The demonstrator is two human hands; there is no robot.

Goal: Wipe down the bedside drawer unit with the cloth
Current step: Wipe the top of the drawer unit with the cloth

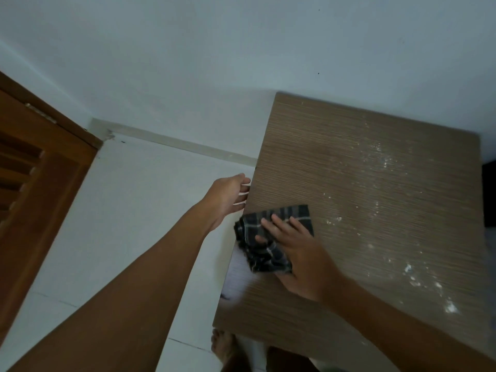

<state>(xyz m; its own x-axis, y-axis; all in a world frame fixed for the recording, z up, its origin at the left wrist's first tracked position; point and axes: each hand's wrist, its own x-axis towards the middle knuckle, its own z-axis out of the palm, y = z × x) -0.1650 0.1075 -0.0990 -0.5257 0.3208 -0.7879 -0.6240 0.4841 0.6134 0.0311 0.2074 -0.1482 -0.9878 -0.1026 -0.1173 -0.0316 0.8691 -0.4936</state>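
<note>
The bedside drawer unit (pixel 349 170) shows its brown wood-grain top, seen from above, against the white wall. White dust specks lie over its right half. A dark checked cloth (pixel 257 251) lies crumpled at the top's left edge, partly hanging over it. My right hand (pixel 298 251) presses flat on the cloth, fingers spread and pointing left. My left hand (pixel 230 197) is cupped just below the unit's left edge, fingers apart and curled toward the side panel, holding nothing.
A brown wooden door (pixel 35 183) stands at the far left. White floor tiles (pixel 134 210) and a skirting strip run left of the unit. My bare foot (pixel 222 347) is below the unit's front corner. Something dark (pixel 489 194) sits at the right.
</note>
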